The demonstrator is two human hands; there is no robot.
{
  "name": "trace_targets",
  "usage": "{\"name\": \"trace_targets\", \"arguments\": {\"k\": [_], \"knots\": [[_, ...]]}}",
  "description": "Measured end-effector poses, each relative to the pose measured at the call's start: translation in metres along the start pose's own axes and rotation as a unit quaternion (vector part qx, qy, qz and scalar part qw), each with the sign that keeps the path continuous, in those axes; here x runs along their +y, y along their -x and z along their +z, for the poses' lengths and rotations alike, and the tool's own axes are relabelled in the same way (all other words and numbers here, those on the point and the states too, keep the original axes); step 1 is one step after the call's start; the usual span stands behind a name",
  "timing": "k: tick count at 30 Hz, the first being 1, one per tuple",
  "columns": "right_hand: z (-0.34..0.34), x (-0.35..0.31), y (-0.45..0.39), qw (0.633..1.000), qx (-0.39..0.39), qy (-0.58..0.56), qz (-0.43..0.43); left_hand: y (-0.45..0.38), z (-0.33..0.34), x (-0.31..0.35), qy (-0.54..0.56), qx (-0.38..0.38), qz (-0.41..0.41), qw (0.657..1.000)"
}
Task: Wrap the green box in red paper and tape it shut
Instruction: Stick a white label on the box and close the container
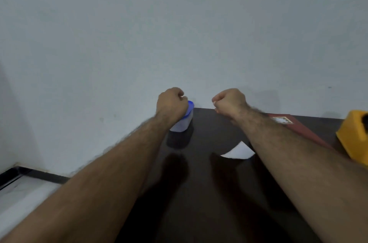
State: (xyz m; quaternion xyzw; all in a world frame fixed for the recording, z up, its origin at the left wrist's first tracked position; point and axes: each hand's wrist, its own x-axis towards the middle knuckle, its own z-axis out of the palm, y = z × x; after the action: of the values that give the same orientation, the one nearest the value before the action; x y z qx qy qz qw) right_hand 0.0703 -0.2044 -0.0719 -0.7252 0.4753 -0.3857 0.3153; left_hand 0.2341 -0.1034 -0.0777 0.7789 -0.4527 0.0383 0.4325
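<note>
Both arms were stretched fwd over a dark table [201, 193], fists raised in front of a pale wall [179, 23]. Left hand [171, 103] was curled into a fist w/ nothing visible in it; right hand [229, 102] likewise balled up, fingers tucked in, no object seen in the grip.

Green box: couldn't spot it anywhere in view, so no look or position to report. Red paper: a flat dark-red sheet or cover [298, 127] w/ a small pale label lay at the table's far right, partly under the right forearm; can't tell if that's the wrapping paper.

A clear tub w/ blue lid [184, 121] stood just behind the left wrist. White sheet [240, 152] lay betw. the forearms. Yellow object [354, 135] sat at the right edge.
</note>
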Motion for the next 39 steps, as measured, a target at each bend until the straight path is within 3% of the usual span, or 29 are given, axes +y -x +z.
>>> {"name": "trace_targets", "arguments": {"k": [4,8,11,13,16,20,27,35,37,39], "knots": [[-0.074,0.009,0.026,0.998,0.041,0.035,-0.031,0.058,0.022,0.060,0.065,-0.089,0.065,0.992],[-0.140,0.032,0.060,0.987,0.080,0.136,-0.016,0.109,0.051,0.101,0.151,-0.208,0.005,0.967],[-0.170,0.050,0.081,0.968,0.083,0.226,0.066,0.135,0.070,0.122,0.196,-0.241,-0.024,0.950],[-0.178,0.068,0.090,0.970,0.048,0.201,0.126,0.150,0.077,0.133,0.242,-0.263,-0.035,0.933],[-0.178,0.093,0.095,0.981,0.028,0.058,0.182,0.165,0.086,0.145,0.288,-0.302,-0.059,0.907],[-0.175,0.110,0.083,0.982,0.067,-0.009,0.177,0.161,0.100,0.154,0.278,-0.287,-0.063,0.915],[-0.161,0.127,0.038,0.982,0.114,-0.030,0.145,0.113,0.133,0.168,0.266,-0.278,-0.084,0.919],[-0.159,0.139,0.006,0.985,0.110,-0.022,0.132,0.083,0.163,0.170,0.268,-0.277,-0.076,0.920],[-0.169,0.136,0.014,0.989,0.116,0.030,0.092,0.083,0.168,0.169,0.230,-0.238,-0.047,0.943],[-0.186,0.130,0.026,0.983,0.133,0.120,0.029,0.090,0.167,0.173,0.159,-0.134,0.044,0.977]]}}
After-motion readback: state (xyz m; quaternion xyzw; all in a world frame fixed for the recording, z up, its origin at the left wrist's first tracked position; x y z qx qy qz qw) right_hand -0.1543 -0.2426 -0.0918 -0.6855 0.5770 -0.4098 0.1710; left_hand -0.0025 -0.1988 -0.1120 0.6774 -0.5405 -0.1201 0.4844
